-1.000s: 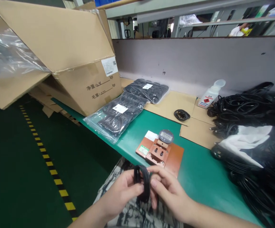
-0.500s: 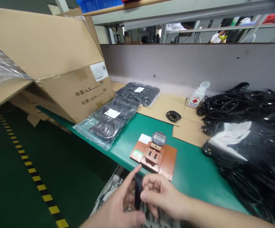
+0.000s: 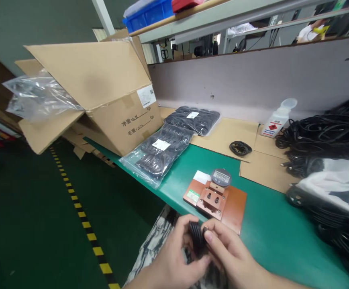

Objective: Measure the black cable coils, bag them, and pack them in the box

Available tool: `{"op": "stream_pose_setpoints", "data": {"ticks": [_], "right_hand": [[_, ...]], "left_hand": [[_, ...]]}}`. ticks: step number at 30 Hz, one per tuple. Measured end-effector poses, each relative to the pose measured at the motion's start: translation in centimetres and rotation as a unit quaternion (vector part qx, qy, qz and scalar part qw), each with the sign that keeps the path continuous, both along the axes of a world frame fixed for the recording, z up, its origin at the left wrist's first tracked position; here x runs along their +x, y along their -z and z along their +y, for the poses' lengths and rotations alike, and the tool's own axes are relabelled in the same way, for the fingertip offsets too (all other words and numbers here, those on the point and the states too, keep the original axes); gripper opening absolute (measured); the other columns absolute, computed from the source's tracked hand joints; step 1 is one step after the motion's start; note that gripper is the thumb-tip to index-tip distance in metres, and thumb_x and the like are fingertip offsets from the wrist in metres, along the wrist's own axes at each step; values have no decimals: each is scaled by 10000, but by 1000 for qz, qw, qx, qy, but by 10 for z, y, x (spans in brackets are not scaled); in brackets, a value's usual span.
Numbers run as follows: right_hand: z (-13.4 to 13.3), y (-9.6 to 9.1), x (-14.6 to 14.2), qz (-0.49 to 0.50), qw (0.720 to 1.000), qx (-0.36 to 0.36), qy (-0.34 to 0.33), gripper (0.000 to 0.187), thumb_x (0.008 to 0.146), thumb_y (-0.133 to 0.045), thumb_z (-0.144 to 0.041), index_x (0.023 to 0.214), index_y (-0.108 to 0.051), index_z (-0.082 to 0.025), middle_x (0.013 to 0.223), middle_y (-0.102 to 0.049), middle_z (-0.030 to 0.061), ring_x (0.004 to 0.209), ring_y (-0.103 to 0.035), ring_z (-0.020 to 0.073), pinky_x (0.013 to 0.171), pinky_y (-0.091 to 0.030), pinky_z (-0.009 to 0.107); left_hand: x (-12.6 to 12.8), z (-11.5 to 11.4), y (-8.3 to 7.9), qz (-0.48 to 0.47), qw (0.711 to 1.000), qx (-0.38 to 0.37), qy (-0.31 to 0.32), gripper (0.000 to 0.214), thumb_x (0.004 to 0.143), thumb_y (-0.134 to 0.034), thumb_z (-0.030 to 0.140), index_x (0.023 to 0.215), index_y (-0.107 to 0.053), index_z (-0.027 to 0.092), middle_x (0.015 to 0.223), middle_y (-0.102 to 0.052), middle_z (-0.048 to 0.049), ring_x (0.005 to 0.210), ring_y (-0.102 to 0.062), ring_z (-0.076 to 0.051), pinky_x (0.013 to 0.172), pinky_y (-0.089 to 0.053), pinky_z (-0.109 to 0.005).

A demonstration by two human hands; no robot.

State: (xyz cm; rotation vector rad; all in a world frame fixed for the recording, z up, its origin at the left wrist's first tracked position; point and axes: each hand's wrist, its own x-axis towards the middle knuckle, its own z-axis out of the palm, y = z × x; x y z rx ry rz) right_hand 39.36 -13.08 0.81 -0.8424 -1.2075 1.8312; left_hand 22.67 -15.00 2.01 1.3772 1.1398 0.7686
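Note:
A coiled black cable (image 3: 196,237) is held upright in front of the bench edge. My left hand (image 3: 174,253) wraps round the coil from the left, fingers closed on it. With thumb and forefinger, my right hand (image 3: 230,249) pinches a small dark end of the cable, probably its plug, at the coil's right side. Just beyond my hands, a copper-coloured gauge fixture (image 3: 212,200) with a round digital dial (image 3: 221,177) lies on the green mat (image 3: 270,224).
Two clear bags of coiled cables (image 3: 165,150) lie beside an open cardboard box (image 3: 123,120) at left. A single cable coil (image 3: 240,148) rests on cardboard. A white bottle (image 3: 275,122) and a heap of black cables (image 3: 327,132) occupy the right, with a white bag (image 3: 331,176) on them.
The view has swung left, so the bench things appear further right. My right hand has come against the coil and now pinches a small dark end there. My left hand still holds the coil.

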Motion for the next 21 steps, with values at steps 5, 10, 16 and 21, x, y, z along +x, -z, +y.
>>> {"op": "stream_pose_setpoints", "data": {"ticks": [5,10,16,21], "right_hand": [[-6,-2,4,-93,982,163,4,266,1003,-381,-400,935,-530,-190,837,-571,47,766,-556,176,710,-481,291],[-4,-5,4,-123,973,197,-9,228,1005,-355,-355,915,-496,-200,793,-571,35,694,-533,163,646,-464,275],[-2,-10,4,-99,985,134,-50,263,989,-398,-437,903,-490,-207,683,-558,-5,596,-536,148,579,-432,267],[-8,-3,-5,50,998,-27,-37,339,948,-467,-546,901,-464,-210,568,-438,-79,454,-414,80,458,-319,200]], "left_hand": [[6,1,-8,-26,999,-38,4,423,881,-588,210,1226,-346,244,1026,-587,-57,951,-634,-207,832,-502,-315],[6,1,-14,-83,994,-65,32,480,894,-591,270,1302,-340,233,1133,-571,-100,1011,-610,-228,907,-474,-354],[0,-1,-1,-147,981,-127,21,431,819,-695,398,1101,-403,253,850,-530,18,734,-580,-144,647,-482,-252],[-3,-8,3,-109,992,-70,-6,342,915,-529,450,1162,-416,243,619,-515,42,498,-500,-132,538,-437,-263]]}}
